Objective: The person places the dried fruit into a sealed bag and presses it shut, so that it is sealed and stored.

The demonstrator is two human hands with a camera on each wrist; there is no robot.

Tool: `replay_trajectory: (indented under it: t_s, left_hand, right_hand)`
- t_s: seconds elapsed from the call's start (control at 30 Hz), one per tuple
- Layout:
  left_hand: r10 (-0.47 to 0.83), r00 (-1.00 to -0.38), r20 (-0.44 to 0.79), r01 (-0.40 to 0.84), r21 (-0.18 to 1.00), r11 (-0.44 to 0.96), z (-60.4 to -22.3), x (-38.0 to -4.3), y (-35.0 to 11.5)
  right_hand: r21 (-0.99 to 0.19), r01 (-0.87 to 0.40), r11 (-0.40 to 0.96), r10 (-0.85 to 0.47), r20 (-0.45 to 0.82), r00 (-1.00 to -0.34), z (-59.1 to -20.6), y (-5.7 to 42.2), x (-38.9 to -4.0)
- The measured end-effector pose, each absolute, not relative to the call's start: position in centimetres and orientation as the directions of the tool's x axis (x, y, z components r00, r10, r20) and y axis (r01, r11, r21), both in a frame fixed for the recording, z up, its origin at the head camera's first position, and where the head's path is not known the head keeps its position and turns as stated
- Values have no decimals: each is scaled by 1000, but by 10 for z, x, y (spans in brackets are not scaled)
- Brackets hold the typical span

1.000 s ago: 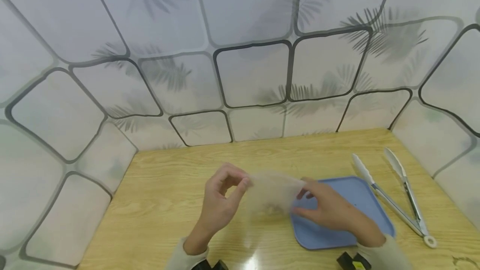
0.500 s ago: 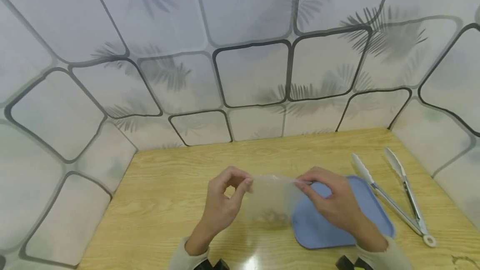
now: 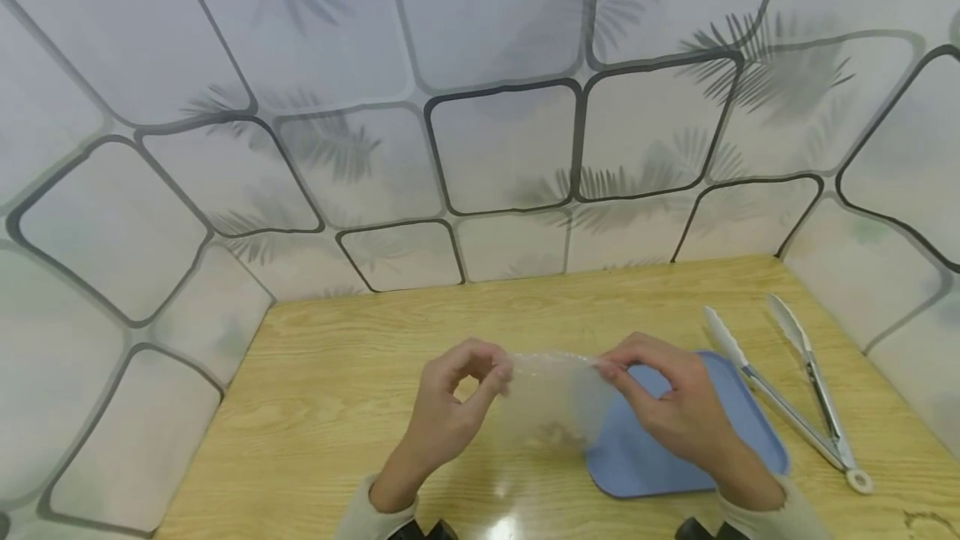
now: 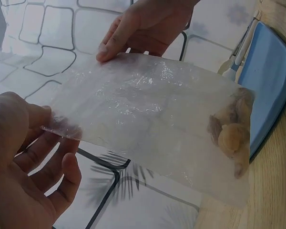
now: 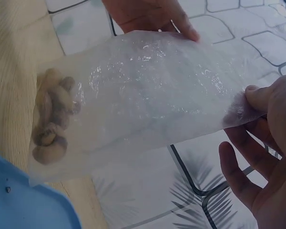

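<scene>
A translucent plastic bag (image 3: 551, 398) hangs between both hands over the table, its top edge stretched between them. My left hand (image 3: 453, 407) pinches its top left corner between thumb and fingers. At the opposite top corner, my right hand (image 3: 671, 398) pinches the bag the same way. Several brown, rounded pieces that look like small mushrooms (image 5: 51, 121) are gathered at the bottom of the bag, seen through the film. In the left wrist view the pieces (image 4: 233, 133) lie bunched at the end away from the hands.
A blue tray (image 3: 652, 469) lies on the wooden table (image 3: 345, 407), partly behind the bag and right hand. Metal tongs (image 3: 795, 415) with pale tips lie spread apart beyond its right side. Patterned panels (image 3: 510, 148) enclose the table at the back and sides.
My right hand has gone from spread fingers at the bag's right side to pinching its top right corner. The bag's top edge has straightened, and my left hand has shifted slightly right.
</scene>
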State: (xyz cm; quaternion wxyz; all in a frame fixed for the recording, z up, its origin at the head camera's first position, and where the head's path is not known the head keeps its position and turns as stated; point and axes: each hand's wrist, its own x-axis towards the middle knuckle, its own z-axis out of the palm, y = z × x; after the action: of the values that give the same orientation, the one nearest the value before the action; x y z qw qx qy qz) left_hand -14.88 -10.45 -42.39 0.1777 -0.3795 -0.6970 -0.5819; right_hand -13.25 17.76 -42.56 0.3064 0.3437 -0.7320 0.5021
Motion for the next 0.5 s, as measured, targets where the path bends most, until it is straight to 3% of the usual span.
replay_trajectory:
  t_s: [0.2,0.5]
  left_hand:
    - [294,-630,719,767,636,88,-423,-149,-105]
    - [312,-636,706,757,648,78,-424,-146,-103]
  right_hand:
    - [-494,-830,261,-198,814,-546,-426,178,-133]
    - [-534,-810,240,-187,794,-579,-428,177,-131]
